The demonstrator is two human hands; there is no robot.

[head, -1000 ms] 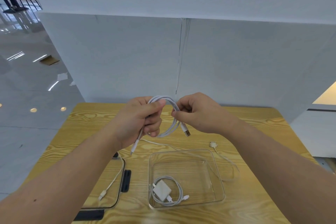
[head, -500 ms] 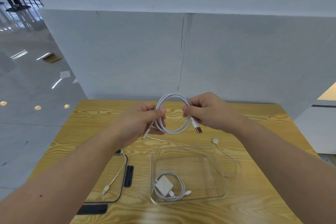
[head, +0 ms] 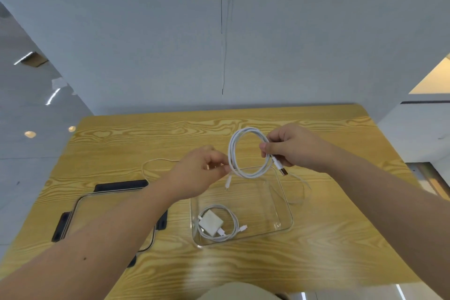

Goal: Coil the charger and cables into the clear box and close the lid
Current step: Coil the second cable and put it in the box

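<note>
Both my hands hold a white cable (head: 233,153) wound into a loop above the far edge of the clear box (head: 286,204). My left hand (head: 202,173) pinches the loop's left side, with one plug end dangling below it. My right hand (head: 292,146) grips the right side, its USB plug sticking out underneath. Inside the box lies a white charger (head: 210,223) with its own cable coiled around it. The clear lid (head: 80,202) with black clips lies on the table to the left, partly under my left forearm.
A thin white cable (head: 151,162) lies loose on the wooden table (head: 121,139) behind my left hand, and more thin cable (head: 302,190) curves just right of the box. A grey partition wall stands right behind the table.
The view has tilted down. Both hands have carried the coiled cable lower and to the right, over the box's far edge. The loop stays held on both sides.
</note>
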